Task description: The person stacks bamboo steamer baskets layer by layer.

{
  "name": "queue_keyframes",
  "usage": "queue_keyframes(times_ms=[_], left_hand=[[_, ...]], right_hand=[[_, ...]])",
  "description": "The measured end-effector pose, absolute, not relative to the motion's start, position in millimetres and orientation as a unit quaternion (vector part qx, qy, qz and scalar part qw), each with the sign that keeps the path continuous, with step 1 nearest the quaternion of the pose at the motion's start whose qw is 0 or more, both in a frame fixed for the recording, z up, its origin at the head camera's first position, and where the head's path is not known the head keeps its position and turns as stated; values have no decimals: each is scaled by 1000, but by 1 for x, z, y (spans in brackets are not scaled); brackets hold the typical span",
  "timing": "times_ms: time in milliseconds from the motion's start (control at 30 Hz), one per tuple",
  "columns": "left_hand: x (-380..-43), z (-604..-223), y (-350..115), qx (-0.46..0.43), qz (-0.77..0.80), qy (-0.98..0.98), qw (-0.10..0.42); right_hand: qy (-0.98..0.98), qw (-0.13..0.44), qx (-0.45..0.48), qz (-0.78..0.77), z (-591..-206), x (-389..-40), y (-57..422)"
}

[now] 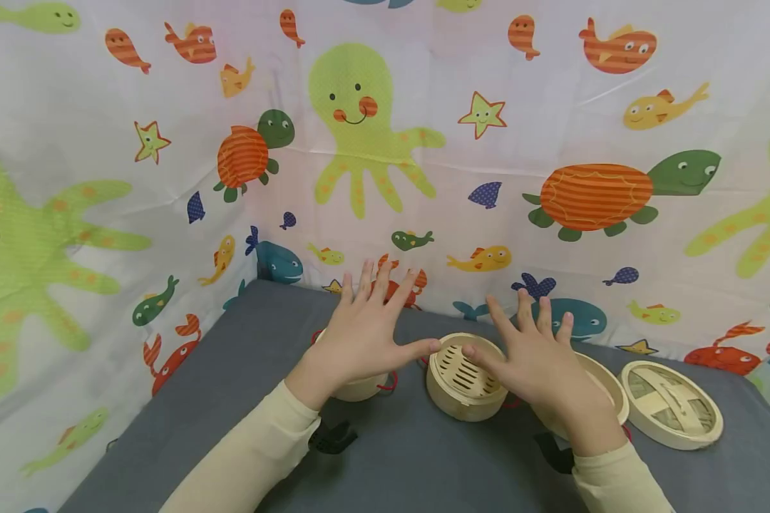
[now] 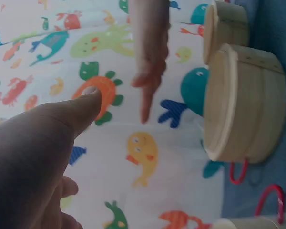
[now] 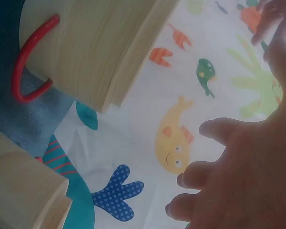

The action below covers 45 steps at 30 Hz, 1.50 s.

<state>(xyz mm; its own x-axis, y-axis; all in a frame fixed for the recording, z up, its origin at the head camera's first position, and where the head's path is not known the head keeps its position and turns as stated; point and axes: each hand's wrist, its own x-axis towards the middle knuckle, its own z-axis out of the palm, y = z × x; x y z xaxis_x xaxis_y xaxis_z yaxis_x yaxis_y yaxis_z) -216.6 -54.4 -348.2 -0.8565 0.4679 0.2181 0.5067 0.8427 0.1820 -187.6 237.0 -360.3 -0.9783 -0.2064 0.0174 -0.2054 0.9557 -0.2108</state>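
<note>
My left hand [image 1: 366,335] is held up with its fingers spread and nothing in it. Behind it, a round bamboo steamer basket [image 1: 359,390] with red loops is mostly hidden. My right hand [image 1: 535,363], also spread and holding nothing, hovers in front of another steamer basket [image 1: 606,377]. Between the two thumbs stands the middle steamer basket [image 1: 465,402], its slatted top facing up. In the left wrist view, the left thumb [image 2: 81,109] points toward the right hand [image 2: 151,52]. Fingers of the right hand [image 3: 243,176] extend past two baskets in the right wrist view.
A woven bamboo steamer lid [image 1: 670,406] with a strap handle lies at the far right, beside the right basket. Everything stands on a grey cloth-covered table [image 1: 411,470]. A white curtain [image 1: 423,85] printed with sea animals hangs behind and along the left.
</note>
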Motion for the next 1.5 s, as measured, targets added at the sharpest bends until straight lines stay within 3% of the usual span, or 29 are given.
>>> queue_keyframes(times_ms=[267, 567, 867, 1300, 1500], left_hand=[[-218, -373, -85, -245, -138, -957, 70], [-208, -403, -122, -218, -223, -943, 115], [-198, -419, -140, -151, -312, -936, 56], [-198, -448, -157, -146, -338, -930, 5], [-200, -453, -161, -166, -362, -917, 8]], right_hand=[[988, 4, -113, -108, -364, -187, 232], [987, 3, -115, -110, -362, -184, 232], [986, 8, -128, -111, -369, -186, 227], [984, 9, -144, -104, -381, -192, 223], [981, 14, -160, -109, -384, -193, 221]])
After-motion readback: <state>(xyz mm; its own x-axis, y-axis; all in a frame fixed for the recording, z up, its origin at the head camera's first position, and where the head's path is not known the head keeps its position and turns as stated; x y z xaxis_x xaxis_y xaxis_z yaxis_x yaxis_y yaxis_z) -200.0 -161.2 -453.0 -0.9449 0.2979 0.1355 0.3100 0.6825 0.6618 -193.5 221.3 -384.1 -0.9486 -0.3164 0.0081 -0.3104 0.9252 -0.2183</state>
